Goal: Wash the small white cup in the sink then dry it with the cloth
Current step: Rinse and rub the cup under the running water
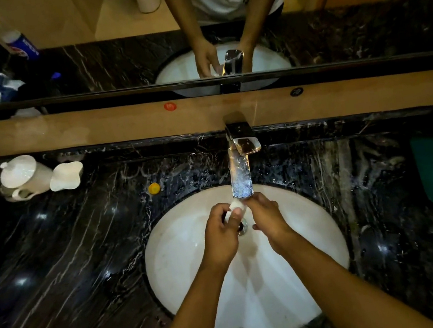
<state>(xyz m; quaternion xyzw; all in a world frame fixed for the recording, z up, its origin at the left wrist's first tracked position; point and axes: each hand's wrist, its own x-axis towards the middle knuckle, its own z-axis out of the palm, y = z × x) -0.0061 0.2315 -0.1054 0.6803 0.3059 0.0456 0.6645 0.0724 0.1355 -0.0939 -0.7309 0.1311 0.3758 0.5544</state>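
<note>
An oval white sink (314,236) set in a dark marble worktop (83,252) holds both hands under the chrome tap (240,173), with the drain (243,228) just below them. The left hand (221,235) curls its fingers round the small white cup (235,209), gripping it directly beneath the spout. The right hand (267,216) touches the cup's other side; its grip cannot be told.
</note>
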